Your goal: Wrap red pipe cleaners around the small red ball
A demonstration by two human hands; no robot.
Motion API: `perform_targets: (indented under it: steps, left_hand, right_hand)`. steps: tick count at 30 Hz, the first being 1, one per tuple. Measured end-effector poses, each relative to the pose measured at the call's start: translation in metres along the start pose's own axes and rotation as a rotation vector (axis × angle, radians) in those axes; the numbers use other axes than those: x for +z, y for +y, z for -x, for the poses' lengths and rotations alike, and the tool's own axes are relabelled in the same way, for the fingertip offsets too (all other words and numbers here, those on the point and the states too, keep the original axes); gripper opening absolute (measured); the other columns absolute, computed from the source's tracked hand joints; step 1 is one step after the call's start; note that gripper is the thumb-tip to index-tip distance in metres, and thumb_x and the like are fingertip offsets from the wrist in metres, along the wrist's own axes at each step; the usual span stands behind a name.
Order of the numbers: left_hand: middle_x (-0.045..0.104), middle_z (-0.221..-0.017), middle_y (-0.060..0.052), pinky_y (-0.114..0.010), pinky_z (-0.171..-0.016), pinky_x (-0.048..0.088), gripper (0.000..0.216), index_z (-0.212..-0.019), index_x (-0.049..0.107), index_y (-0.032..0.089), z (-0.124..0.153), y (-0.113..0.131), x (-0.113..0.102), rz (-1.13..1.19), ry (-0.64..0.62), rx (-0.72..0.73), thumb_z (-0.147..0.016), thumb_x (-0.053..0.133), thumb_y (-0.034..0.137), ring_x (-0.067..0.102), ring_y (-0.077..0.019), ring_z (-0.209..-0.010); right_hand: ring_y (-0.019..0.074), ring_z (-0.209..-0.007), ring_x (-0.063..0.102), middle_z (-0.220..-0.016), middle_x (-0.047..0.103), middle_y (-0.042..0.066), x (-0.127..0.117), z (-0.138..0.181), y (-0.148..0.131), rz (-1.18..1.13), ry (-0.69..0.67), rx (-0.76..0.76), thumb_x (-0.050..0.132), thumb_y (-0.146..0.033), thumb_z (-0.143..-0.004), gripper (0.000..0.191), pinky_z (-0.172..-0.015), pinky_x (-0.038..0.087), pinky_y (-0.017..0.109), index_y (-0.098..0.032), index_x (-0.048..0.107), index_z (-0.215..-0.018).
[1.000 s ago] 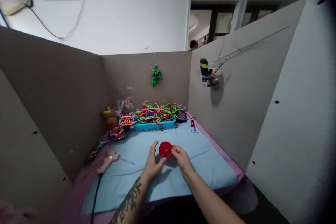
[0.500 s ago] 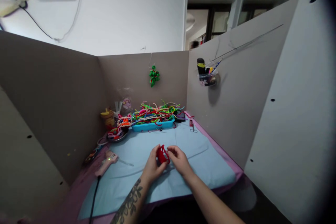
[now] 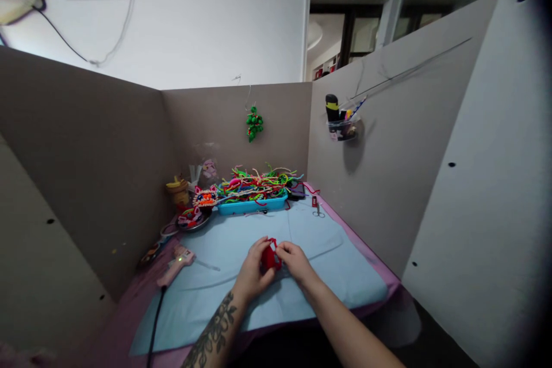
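Note:
Over the light blue cloth (image 3: 328,276), my left hand (image 3: 253,271) curls its thumb and fingers round a small red craft piece (image 3: 268,259). The piece looks hollow, with an open loop along its right side; its exact make is too small to tell. My right hand (image 3: 296,261) has thumb and forefinger pinched together at that looped edge. Its fingertips hide part of the edge. Both hands are close together, with the red piece between them.
Behind the hands stands a blue tray (image 3: 252,205) heaped with coloured fuzzy stems (image 3: 259,184). A pink glue gun (image 3: 176,268) with a black cord lies left. Scissors (image 3: 318,213) lie at the back right. A metal bowl (image 3: 196,227) stands back left. Grey partitions (image 3: 366,184) enclose the table.
The red piece and my left hand have shifted slightly right. My right fingertips have closed in on the looped edge. The glue gun and tray stay in place.

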State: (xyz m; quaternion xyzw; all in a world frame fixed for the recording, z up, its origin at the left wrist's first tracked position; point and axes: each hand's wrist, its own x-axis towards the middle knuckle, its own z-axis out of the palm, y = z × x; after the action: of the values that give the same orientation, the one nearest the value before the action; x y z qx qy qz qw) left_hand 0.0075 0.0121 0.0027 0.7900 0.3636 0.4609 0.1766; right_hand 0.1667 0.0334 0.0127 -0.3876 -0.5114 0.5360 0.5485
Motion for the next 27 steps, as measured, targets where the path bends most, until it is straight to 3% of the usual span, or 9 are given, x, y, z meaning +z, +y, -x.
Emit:
perform_targets:
  steps: [4, 5, 8, 11, 14, 17, 21, 27]
  left_hand:
    - [0.031, -0.15, -0.017, -0.049, -0.104, 0.036, 0.072, -0.14, 0.031, 0.024, -0.003, -0.004, -0.002, 0.194, 0.153, -0.208, -0.077, 0.065, 0.029, 0.034, -0.03, -0.136]
    - [0.034, -0.148, -0.017, -0.048, -0.101, 0.039, 0.071, -0.14, 0.031, 0.024, -0.004, -0.005, -0.001, 0.269, 0.203, -0.279, -0.078, 0.065, 0.032, 0.038, -0.0298, -0.133]
    - [0.051, -0.132, -0.019, -0.044, -0.088, 0.048, 0.074, -0.14, 0.03, 0.024, -0.009, -0.01, 0.001, 0.534, 0.28, -0.465, -0.078, 0.065, 0.042, 0.054, -0.0277, -0.116]
    - [0.06, -0.121, -0.017, -0.037, -0.076, 0.052, 0.086, -0.145, 0.018, 0.028, -0.012, -0.011, 0.001, 0.794, 0.269, -0.616, -0.076, 0.067, 0.045, 0.063, -0.0238, -0.1]
    - [0.064, -0.116, -0.014, -0.031, -0.072, 0.051, 0.104, -0.148, 0.002, 0.029, -0.013, -0.008, -0.002, 1.014, 0.229, -0.745, -0.073, 0.074, 0.037, 0.068, -0.0186, -0.086]
    - [0.07, -0.099, -0.011, -0.03, -0.072, 0.049, 0.124, -0.148, -0.005, 0.021, -0.013, -0.004, -0.006, 1.135, 0.148, -0.752, -0.062, 0.083, 0.022, 0.068, -0.0166, -0.075]
    - [0.072, -0.079, -0.006, -0.026, -0.067, 0.046, 0.125, -0.149, -0.003, 0.015, -0.014, -0.002, -0.009, 1.133, 0.148, -0.674, -0.06, 0.085, 0.019, 0.065, -0.014, -0.064]
    - [0.072, -0.081, -0.006, -0.024, -0.066, 0.046, 0.119, -0.149, -0.001, 0.015, -0.015, -0.004, -0.012, 1.142, 0.195, -0.665, -0.063, 0.083, 0.02, 0.065, -0.0133, -0.064]
  right_hand:
    - [0.0145, -0.058, 0.06, -0.063, 0.066, 0.001, -0.009, -0.015, 0.008, -0.524, 0.094, 0.201, 0.067, -0.023, -0.072, 0.01, -0.059, 0.047, 0.025, -0.016, 0.06, -0.069]
    - [0.0167, -0.063, 0.065, -0.069, 0.07, 0.003, -0.012, -0.018, 0.009, -0.631, 0.064, 0.299, 0.062, -0.019, -0.075, 0.003, -0.062, 0.05, 0.028, -0.016, 0.062, -0.076]
    - [0.0192, -0.072, 0.07, -0.08, 0.074, 0.008, -0.018, -0.022, 0.014, -0.803, -0.014, 0.468, 0.052, -0.014, -0.083, 0.014, -0.065, 0.054, 0.032, -0.013, 0.064, -0.089]
    - [0.0187, -0.075, 0.071, -0.083, 0.075, 0.009, -0.018, -0.018, 0.018, -0.844, -0.015, 0.494, 0.048, -0.015, -0.087, 0.019, -0.071, 0.055, 0.033, -0.012, 0.066, -0.092]
    - [0.0184, -0.079, 0.07, -0.088, 0.075, 0.007, -0.015, -0.012, 0.02, -0.83, -0.051, 0.389, 0.052, -0.014, -0.084, 0.018, -0.076, 0.054, 0.033, -0.014, 0.068, -0.093]
    - [0.0185, -0.08, 0.069, -0.089, 0.075, 0.005, -0.012, -0.01, 0.023, -0.776, -0.13, 0.256, 0.063, -0.017, -0.078, 0.017, -0.074, 0.053, 0.031, -0.016, 0.068, -0.094]
    - [0.015, -0.071, 0.066, -0.079, 0.072, 0.002, -0.009, -0.01, 0.027, -0.707, -0.135, 0.207, 0.075, -0.023, -0.072, 0.015, -0.069, 0.05, 0.026, -0.018, 0.067, -0.083]
    - [0.0139, -0.07, 0.064, -0.077, 0.071, 0.0, -0.007, -0.008, 0.026, -0.651, -0.11, 0.226, 0.079, -0.027, -0.068, 0.019, -0.067, 0.048, 0.025, -0.018, 0.064, -0.075]
